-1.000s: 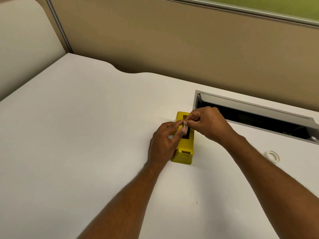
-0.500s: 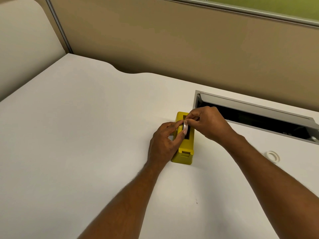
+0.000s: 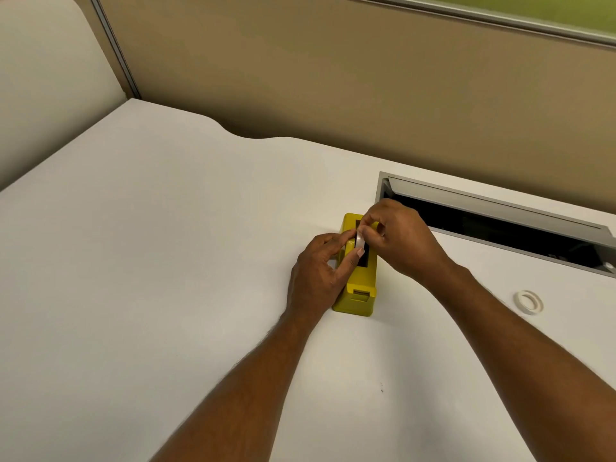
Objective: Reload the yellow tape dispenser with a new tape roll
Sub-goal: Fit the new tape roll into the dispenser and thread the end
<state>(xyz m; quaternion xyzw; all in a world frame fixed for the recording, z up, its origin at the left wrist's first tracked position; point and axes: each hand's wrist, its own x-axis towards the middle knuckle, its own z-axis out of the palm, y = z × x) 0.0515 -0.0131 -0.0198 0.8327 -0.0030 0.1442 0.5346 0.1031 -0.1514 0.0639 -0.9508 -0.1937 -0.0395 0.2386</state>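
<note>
The yellow tape dispenser [image 3: 359,288] stands on the white desk [image 3: 166,261], its cutter end toward me and its dark top slot partly showing. A white tape roll [image 3: 360,241] stands on edge over that slot. My left hand [image 3: 316,275] rests against the dispenser's left side with thumb and forefinger pinching the roll. My right hand [image 3: 400,241] comes from the right, its fingertips gripping the roll's top. How deep the roll sits is hidden by my fingers.
A second white tape ring [image 3: 528,302] lies flat on the desk to the right. Behind the dispenser a cable tray [image 3: 500,225] is open in the desk. A beige partition wall [image 3: 333,78] bounds the far edge.
The roll has turned more upright and sunk slightly toward the slot. Both hands have shifted only a little around it.
</note>
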